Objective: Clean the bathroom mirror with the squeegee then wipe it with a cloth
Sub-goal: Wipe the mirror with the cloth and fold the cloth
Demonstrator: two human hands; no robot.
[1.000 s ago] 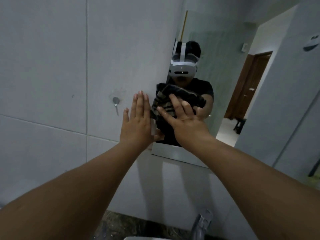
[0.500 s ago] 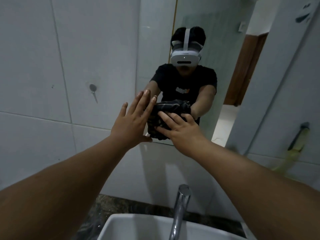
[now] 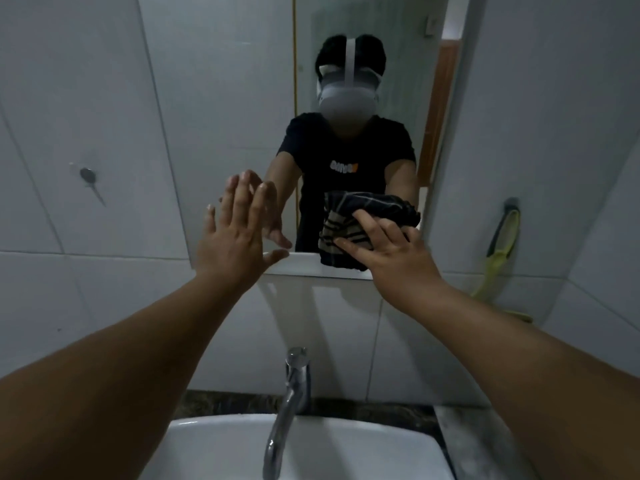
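Observation:
The mirror hangs on the tiled wall above the basin and reflects me. My right hand presses a dark striped cloth flat against the mirror's lower right corner, fingers spread over it. My left hand lies flat with fingers apart at the mirror's lower left corner, holding nothing. A yellow-green squeegee hangs from a hook on the right wall, away from both hands.
A white basin with a chrome tap sits directly below. A dark stone counter runs behind it. A small metal hook is fixed to the left wall tile.
The cloth and my right hand slid right and down along the mirror's bottom edge. My left hand stayed at the left edge. The view tilted down, showing more of the basin.

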